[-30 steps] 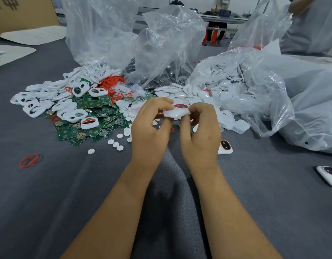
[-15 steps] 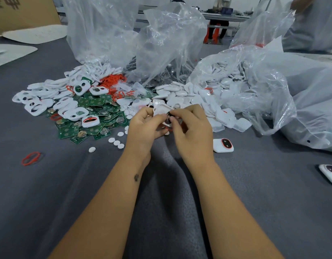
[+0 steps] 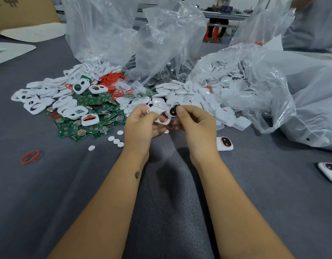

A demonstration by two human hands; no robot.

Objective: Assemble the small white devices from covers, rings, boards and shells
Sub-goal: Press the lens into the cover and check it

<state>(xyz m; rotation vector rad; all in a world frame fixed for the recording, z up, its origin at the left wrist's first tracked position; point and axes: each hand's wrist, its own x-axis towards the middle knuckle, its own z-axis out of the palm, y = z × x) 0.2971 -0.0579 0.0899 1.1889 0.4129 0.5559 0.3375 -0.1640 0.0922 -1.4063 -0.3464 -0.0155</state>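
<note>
My left hand [image 3: 142, 126] grips a white cover [image 3: 160, 114] with a red-rimmed opening, held just above the grey cloth. Beside it my right hand [image 3: 196, 126] pinches a small black round part [image 3: 173, 110] between thumb and forefinger, close to the cover's upper right edge. Behind the hands lie heaps of white covers [image 3: 49, 98], green boards [image 3: 97, 113], red rings [image 3: 112, 79] and white shells [image 3: 195, 94]. A finished white device [image 3: 224, 143] sits to the right of my right wrist.
Clear plastic bags [image 3: 161, 40] stand behind the piles, and one at the right [image 3: 264, 86] spills shells. A loose red ring [image 3: 30, 157] lies at the left. Small white discs [image 3: 115, 141] are scattered by the boards. Another device [image 3: 329, 171] lies at the right edge.
The hands moved away from me toward the piles and separated slightly. The right hand now pinches a black round part beside the cover instead of holding the cover with the left.
</note>
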